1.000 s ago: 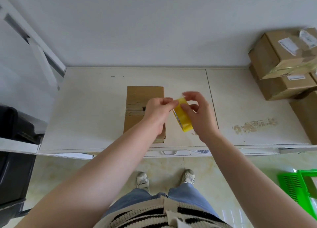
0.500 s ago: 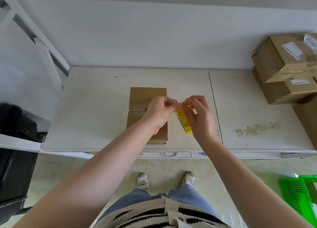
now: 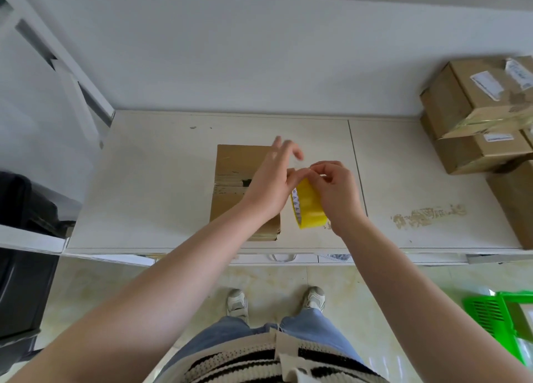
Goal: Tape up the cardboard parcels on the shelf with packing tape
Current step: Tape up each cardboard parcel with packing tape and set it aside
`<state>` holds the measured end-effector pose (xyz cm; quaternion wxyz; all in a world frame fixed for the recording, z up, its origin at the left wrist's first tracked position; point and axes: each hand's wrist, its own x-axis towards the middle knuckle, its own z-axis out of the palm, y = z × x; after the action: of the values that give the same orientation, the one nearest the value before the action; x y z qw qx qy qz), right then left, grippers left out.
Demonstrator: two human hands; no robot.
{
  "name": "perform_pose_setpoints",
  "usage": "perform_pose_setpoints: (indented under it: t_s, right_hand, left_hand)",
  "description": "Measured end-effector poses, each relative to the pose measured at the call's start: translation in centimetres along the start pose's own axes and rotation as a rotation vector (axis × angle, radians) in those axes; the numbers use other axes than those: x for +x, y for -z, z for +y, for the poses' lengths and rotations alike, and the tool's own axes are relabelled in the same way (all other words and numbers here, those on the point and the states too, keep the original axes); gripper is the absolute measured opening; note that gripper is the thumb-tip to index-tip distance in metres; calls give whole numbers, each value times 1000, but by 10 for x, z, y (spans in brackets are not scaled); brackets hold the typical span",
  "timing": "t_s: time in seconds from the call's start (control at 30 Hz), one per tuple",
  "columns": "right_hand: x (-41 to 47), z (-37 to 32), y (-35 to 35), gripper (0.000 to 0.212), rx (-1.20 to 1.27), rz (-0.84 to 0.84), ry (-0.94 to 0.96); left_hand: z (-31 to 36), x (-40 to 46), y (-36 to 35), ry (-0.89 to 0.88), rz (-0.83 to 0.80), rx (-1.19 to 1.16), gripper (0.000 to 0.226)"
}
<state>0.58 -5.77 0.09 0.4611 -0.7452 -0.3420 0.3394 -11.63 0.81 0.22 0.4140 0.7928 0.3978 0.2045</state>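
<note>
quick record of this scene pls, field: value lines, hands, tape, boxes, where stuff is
left hand: fingers spread, thumb side at the top of the tape roll; whether it pinches the tape end is unclear
right hand: grips the tape roll from the right
tape roll: yellow, held on edge above the shelf
parcel: flat on the shelf, under the left hand, old tape across its middle
shelf: white, worn patch at right
stacked boxes: far right of the shelf
green basket: on the floor, lower right
</note>
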Motion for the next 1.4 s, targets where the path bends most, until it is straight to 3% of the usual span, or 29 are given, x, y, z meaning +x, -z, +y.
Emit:
perform_pose_setpoints:
  t_s: [0.03, 0.13, 0.33, 0.63, 0.87, 0.93, 1.03, 1.1, 1.17, 1.23, 1.4]
  right_hand:
    - [1, -1, 0, 12, -4, -2, 0]
    - [3, -4, 2, 13, -33, -18, 14]
    - [2, -5, 3, 11, 62, 30, -79]
    - [8, -5, 2, 6, 80, 11, -101]
    - [12, 8, 14, 8, 118, 60, -34]
    - [17, 18, 21, 22, 97, -23, -90]
    - [17, 35, 24, 32, 275, -265, -356]
    - [16, 39, 25, 30, 407, -303, -390]
    - [18, 42, 27, 27, 411, -277, -368]
    - [23, 49, 28, 22, 371, -181, -374]
    - [41, 79, 29, 23, -96, 170, -327]
  left_hand:
    - [-2, 0, -1, 5, -15, 16, 11]
    - [-3, -1, -6, 38, 73, -51, 19]
    - [2, 4, -14, 311, 159, -428, 25]
    - [-2, 6, -10, 230, 177, -243, 14]
    - [0, 4, -9, 396, 141, -555, 15]
    - [2, 3, -9, 436, 143, -695, 14]
    - [1, 4, -11, 463, 142, -822, 12]
    - [-5, 6, -13, 439, 164, -739, 12]
    - [-16, 9, -11, 347, 198, -455, 14]
    - [-32, 11, -3, 256, 229, -173, 30]
    - [-65, 1, 25, 312, 454, 67, 35]
